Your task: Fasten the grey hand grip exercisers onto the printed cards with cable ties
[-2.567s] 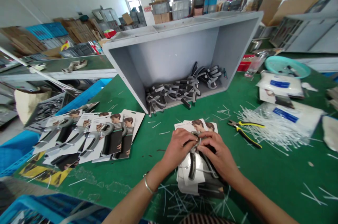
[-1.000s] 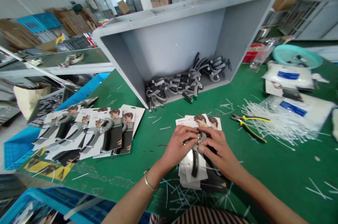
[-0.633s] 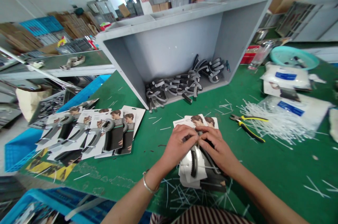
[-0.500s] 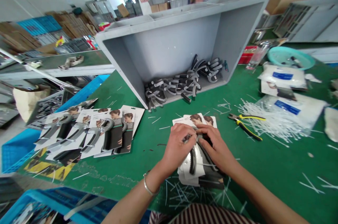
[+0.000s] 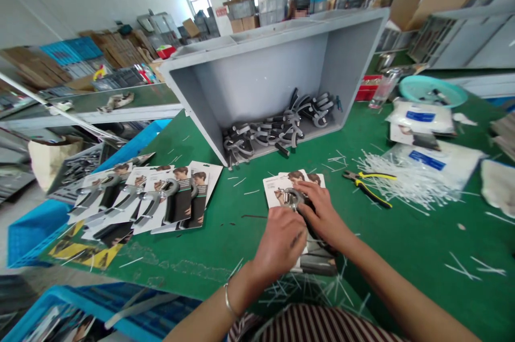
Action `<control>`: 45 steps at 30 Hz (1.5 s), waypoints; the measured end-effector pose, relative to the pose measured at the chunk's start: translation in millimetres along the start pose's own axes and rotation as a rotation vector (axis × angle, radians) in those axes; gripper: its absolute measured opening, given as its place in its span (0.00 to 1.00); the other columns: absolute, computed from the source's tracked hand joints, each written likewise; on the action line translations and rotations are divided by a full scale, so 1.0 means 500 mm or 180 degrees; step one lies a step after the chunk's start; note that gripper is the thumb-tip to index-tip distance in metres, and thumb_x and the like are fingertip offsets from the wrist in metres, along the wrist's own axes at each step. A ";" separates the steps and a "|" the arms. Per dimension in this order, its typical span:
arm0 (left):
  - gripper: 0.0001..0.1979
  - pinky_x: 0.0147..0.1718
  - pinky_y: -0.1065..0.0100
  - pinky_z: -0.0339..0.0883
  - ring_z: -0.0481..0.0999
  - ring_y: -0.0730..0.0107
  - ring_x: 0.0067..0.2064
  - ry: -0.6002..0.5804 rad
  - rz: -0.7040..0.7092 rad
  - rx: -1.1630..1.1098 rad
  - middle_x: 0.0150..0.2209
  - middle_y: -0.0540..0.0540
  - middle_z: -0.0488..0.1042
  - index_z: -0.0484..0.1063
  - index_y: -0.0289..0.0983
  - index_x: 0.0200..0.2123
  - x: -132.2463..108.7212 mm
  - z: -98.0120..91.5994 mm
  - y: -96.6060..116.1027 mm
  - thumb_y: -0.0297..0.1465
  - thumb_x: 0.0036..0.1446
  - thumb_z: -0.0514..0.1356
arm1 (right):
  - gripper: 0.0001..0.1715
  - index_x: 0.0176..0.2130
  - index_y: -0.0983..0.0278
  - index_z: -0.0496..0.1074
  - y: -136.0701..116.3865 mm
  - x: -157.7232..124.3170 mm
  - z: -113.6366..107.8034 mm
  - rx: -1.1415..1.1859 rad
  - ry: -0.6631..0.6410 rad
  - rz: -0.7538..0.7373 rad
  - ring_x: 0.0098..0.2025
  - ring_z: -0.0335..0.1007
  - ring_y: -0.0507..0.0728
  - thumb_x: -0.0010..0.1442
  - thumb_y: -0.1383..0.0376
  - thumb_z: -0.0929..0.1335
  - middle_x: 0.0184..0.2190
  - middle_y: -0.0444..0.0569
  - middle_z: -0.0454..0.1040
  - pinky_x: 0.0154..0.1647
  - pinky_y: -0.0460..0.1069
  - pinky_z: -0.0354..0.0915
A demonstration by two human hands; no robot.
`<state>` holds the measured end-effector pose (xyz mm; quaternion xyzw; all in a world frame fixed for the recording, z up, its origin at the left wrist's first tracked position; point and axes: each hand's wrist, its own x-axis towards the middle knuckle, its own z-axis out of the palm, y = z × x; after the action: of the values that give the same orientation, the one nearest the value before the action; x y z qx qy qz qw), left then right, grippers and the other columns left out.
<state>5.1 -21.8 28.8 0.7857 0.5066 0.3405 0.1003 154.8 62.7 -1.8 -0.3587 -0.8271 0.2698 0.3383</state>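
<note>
1. The right hand [image 5: 324, 213] is gripping the grey spring tool [image 5: 295, 199], its fingers bending over the rounded head and its thumb lying alongside.
2. The left hand [image 5: 284, 237] is curling just on the near side of that head, knuckles up; its fingertips are hidden, so I cannot tell whether it is holding anything.
3. The grey spring tool is lying on a printed card [image 5: 273, 185] beneath the hands, its coil showing just past the left knuckles.
4. Loose white ties [image 5: 309, 284] are lying scattered over the green tabletop [image 5: 225, 245] on the near side of the grip.
5. Pliers [image 5: 372, 195] with yellow-and-black handles are lying to the right of the grip, touching a heap of white ties [image 5: 406, 178].
6. Several carded tools [image 5: 145, 210] are overlapping well to the left of the grip.
7. Beyond the hands, a grey crate [image 5: 261, 76] is standing on its side, holding piled loose tools [image 5: 265, 135].
</note>
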 end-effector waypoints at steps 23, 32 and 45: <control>0.08 0.46 0.64 0.68 0.74 0.65 0.44 -0.0064 -0.1307 -0.0718 0.41 0.44 0.75 0.73 0.38 0.45 -0.110 -0.061 -0.009 0.28 0.63 0.57 | 0.05 0.39 0.62 0.72 -0.105 -0.064 -0.072 -0.0302 -0.1207 -0.0116 0.41 0.66 0.59 0.66 0.69 0.66 0.36 0.49 0.74 0.42 0.54 0.65; 0.07 0.45 0.66 0.70 0.76 0.67 0.43 0.0327 -0.1126 -0.1506 0.38 0.45 0.78 0.79 0.39 0.39 -0.092 -0.031 -0.019 0.26 0.60 0.61 | 0.03 0.38 0.60 0.72 -0.099 -0.055 -0.045 -0.0055 -0.0726 0.0179 0.40 0.69 0.59 0.65 0.64 0.67 0.35 0.47 0.74 0.43 0.55 0.65; 0.03 0.37 0.69 0.72 0.77 0.68 0.35 0.0456 -0.1818 -0.2148 0.33 0.46 0.78 0.78 0.36 0.34 -0.083 -0.003 -0.012 0.30 0.56 0.64 | 0.09 0.35 0.62 0.70 -0.082 -0.060 -0.082 -0.0708 -0.1111 -0.0364 0.38 0.64 0.59 0.68 0.64 0.64 0.32 0.49 0.72 0.43 0.55 0.62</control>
<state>-10.7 -54.9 8.7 0.5120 0.5695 0.4990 0.4057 184.6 23.2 41.1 -0.2942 -0.9168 0.2152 0.1631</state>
